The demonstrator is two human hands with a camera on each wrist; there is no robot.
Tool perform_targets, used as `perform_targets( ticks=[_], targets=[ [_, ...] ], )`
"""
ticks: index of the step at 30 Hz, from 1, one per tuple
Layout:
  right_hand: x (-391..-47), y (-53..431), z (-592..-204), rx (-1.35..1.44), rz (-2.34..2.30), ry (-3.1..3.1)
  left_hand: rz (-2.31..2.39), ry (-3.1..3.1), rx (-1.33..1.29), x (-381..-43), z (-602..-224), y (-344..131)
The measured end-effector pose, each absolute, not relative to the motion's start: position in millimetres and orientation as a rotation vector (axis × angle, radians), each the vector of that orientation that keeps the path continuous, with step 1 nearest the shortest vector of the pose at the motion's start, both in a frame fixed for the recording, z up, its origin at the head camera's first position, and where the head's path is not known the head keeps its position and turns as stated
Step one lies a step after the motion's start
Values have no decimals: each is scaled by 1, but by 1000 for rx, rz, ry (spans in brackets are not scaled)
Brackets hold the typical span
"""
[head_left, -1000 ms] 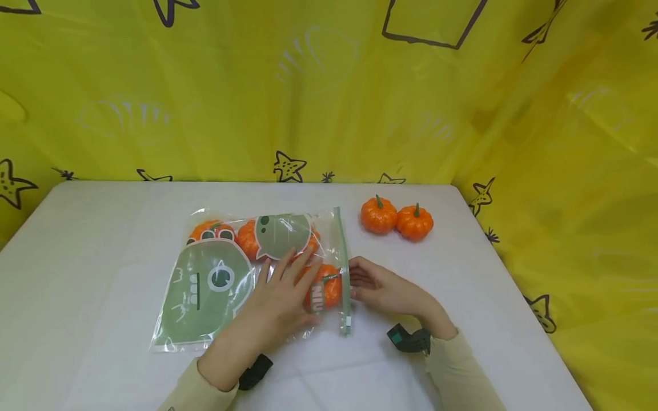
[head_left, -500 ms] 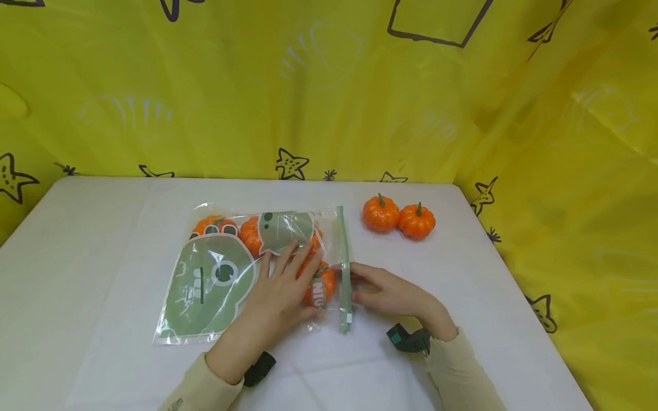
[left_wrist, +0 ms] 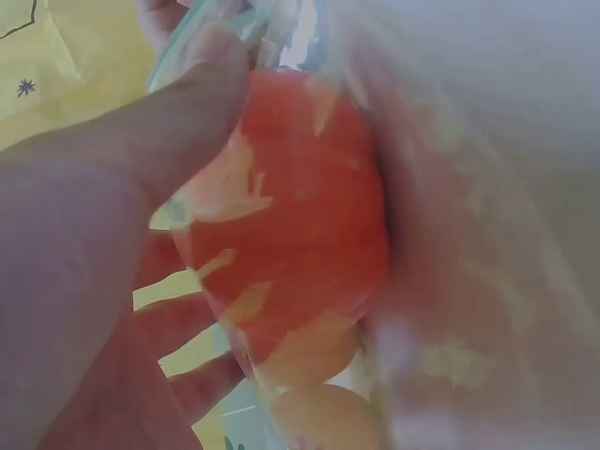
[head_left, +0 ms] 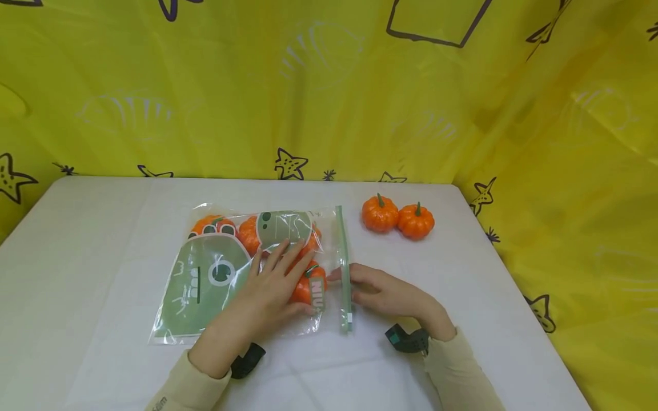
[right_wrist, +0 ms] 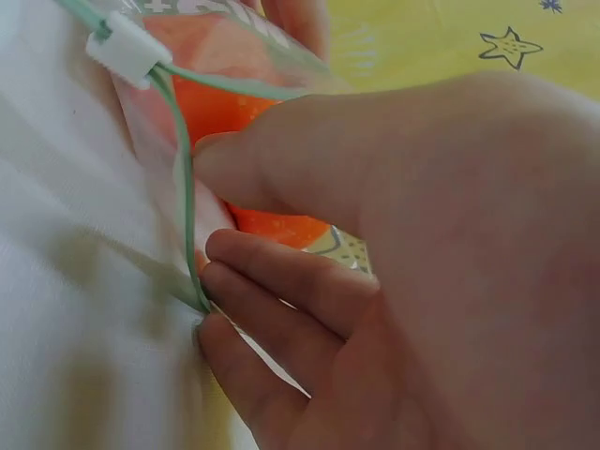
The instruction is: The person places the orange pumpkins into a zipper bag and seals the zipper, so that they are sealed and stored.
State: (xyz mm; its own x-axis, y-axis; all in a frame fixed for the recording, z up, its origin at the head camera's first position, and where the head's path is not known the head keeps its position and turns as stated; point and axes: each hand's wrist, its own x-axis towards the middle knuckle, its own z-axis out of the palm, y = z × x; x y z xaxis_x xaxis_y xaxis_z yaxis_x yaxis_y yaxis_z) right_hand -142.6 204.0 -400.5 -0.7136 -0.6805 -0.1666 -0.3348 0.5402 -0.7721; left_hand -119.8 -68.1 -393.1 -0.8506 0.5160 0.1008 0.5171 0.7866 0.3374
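A clear zip bag (head_left: 180,311) with green cartoon prints lies on the table, its green-edged mouth (head_left: 343,251) facing right. Several small orange pumpkins are inside; the nearest one (head_left: 302,292) sits toward the mouth. Across the bag, my left hand (head_left: 259,299) rests with spread fingers, its thumb beside that pumpkin, also seen through the film as an orange-red pumpkin (left_wrist: 300,206). My right hand (head_left: 388,294) is at the mouth, fingertips reaching just inside. Close up, the green strips part below a white slider (right_wrist: 128,49), with right fingertips (right_wrist: 225,248) at the lower strip.
Two more orange pumpkins, a left one (head_left: 380,214) and a right one (head_left: 416,221), stand side by side beyond the right hand. A yellow patterned curtain (head_left: 221,85) hangs behind and to the right of the white table (head_left: 92,257).
The nearest pumpkin has shifted left, deeper into the bag, and my left hand has moved slightly left with it. My right fingertips have come in past the bag's mouth.
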Motion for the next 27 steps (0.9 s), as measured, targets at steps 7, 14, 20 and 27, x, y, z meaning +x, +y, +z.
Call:
perform_targets(
  ticks=[7, 14, 20, 27],
  targets=[
    [-141, 200, -400, -806, -1011, 2356, -542, -2951, -836, -121, -391, -70],
    [-137, 193, -398, -831, -862, 2422, -533, -2943, -852, -120, -392, -70],
    [-137, 193, -399, -846, -836, 2432, -522, -2939, -842, -119, -392, -70],
    [-139, 201, -396, -779, -1012, 2451, -513, -2939, -835, -118, -393, -68]
  ],
)
